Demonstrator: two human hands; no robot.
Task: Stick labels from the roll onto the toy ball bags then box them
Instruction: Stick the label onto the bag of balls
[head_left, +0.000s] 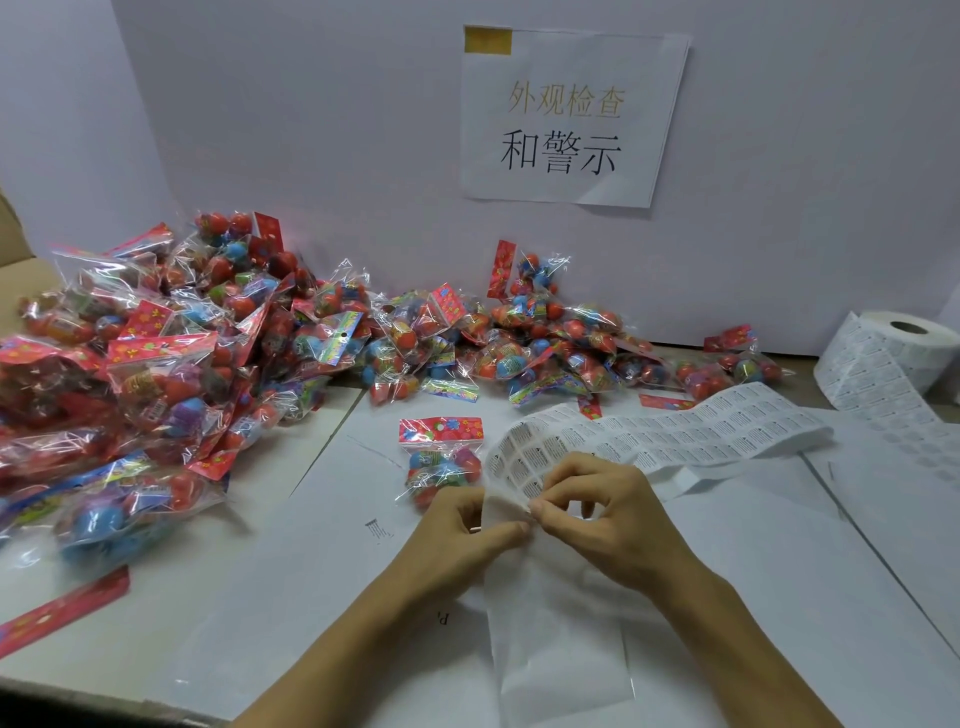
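Head view: both hands' fingers (540, 506) pinch the label strip (675, 441); bag heap (156, 364) left, roll (893, 358) right.

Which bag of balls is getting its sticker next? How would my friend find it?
Start at the paper sign on the wall and come straight down past the long heap of toy ball bags. One bag lies alone on the white paper, touching no other, just beyond the left hand.

Bag heap (156, 374) left; bare tabletop (779, 545) right.
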